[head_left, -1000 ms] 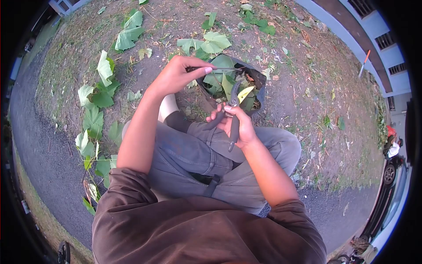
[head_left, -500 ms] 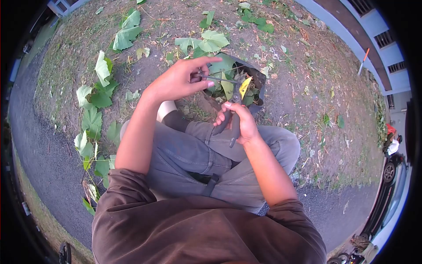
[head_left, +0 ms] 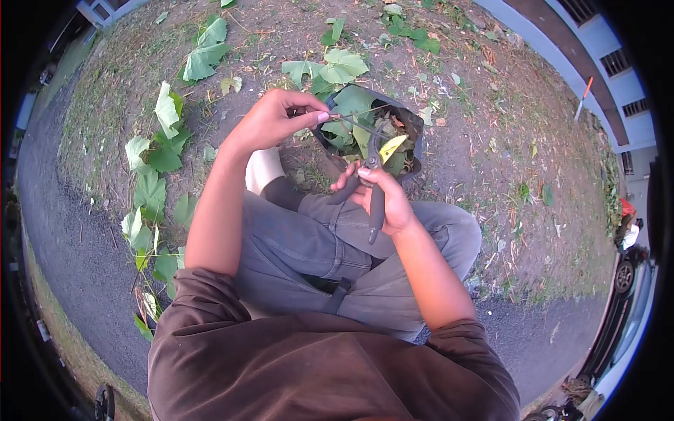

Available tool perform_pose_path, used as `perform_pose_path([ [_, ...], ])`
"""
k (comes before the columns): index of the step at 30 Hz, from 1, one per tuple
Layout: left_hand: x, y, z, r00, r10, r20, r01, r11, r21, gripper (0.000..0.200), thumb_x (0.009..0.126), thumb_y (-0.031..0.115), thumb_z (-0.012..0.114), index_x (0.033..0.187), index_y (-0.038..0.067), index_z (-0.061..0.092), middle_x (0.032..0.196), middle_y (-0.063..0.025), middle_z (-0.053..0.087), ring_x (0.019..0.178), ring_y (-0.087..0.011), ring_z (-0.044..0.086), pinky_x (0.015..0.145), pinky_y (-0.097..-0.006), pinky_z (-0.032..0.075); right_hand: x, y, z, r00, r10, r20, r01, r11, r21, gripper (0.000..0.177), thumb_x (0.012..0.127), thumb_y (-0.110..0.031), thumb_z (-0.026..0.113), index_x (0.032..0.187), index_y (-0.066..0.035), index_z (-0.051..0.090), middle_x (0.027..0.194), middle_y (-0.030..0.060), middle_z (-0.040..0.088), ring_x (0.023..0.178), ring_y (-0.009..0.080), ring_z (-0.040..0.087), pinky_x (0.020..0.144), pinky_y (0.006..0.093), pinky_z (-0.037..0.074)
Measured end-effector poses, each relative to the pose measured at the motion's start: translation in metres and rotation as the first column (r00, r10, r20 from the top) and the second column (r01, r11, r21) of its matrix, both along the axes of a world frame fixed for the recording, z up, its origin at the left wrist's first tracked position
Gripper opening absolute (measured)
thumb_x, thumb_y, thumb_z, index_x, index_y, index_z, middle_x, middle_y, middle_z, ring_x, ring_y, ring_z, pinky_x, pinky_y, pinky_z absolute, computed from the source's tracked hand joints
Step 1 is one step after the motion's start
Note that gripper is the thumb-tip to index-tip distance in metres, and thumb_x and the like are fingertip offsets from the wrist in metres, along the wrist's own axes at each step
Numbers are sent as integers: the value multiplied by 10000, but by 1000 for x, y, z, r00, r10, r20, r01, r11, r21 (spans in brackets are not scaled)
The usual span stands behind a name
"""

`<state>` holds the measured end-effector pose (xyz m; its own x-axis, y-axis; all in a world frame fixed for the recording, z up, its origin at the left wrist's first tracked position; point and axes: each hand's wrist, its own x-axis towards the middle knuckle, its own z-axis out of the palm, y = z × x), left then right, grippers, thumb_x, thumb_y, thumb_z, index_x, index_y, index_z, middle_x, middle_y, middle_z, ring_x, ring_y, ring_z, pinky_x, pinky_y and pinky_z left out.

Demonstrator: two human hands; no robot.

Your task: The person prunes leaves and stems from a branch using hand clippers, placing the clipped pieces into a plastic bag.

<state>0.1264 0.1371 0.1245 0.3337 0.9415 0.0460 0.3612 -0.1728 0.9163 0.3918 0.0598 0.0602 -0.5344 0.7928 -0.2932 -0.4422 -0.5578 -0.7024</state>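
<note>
My left hand [head_left: 281, 121] is closed in a pinch on the end of a thin dark stem [head_left: 354, 125] above a dark bag [head_left: 418, 133]. My right hand [head_left: 385, 198] holds pruning shears [head_left: 374, 165] by their dark handles, which are spread. The shears have a yellow part and dark blades, and their head is at the right end of the stem. Inside the bag lie green leaves [head_left: 353, 102] and dry brown ones. The bag stands open on the ground just beyond my crossed legs.
A leafy vine [head_left: 149, 193] runs along the ground on the left. Cut leaves [head_left: 342, 67] lie beyond the bag. An orange-and-white stick [head_left: 584, 97] is at the right near a building wall. A car [head_left: 621, 281] is at the right edge.
My left hand has moved slightly left, and its raised fingers have come together on the stem. The shears have dropped a little lower and left, with their handles wider apart.
</note>
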Motion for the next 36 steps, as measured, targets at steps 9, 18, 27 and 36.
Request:
perform_pose_path([
  [9,4,-1,0,987,-130,-93,141,983,116,187,946,142,759,1078,16,796,936,-79,775,821,-130,673,760,-313,536,2,2,2,997,-38,73,41,998,-38,310,1030,-345,594,1033,-36,625,916,117,678,933,273,709,917,427,561],
  [18,5,2,-5,989,-82,-119,96,988,119,186,946,140,756,1079,16,794,944,-81,778,828,-135,683,778,-313,544,-7,-4,-1,997,-48,56,56,986,-160,299,1019,-342,645,906,-70,589,744,82,615,710,222,642,741,405,564],
  [27,10,5,-11,996,47,-74,-36,990,137,196,946,136,755,1090,7,788,908,-83,774,803,-126,681,750,-317,548,-3,-2,-1,999,24,-31,-28,990,-135,314,1031,-374,601,950,-71,600,794,72,643,768,209,674,809,409,570],
  [36,21,-2,-10,974,-147,-174,188,951,245,207,914,175,760,1072,47,799,954,-151,784,857,-279,751,800,-378,579,-13,-6,-2,987,50,152,-42,998,-57,313,1046,-343,540,1111,-46,613,1020,137,696,1094,290,702,989,431,546],
])
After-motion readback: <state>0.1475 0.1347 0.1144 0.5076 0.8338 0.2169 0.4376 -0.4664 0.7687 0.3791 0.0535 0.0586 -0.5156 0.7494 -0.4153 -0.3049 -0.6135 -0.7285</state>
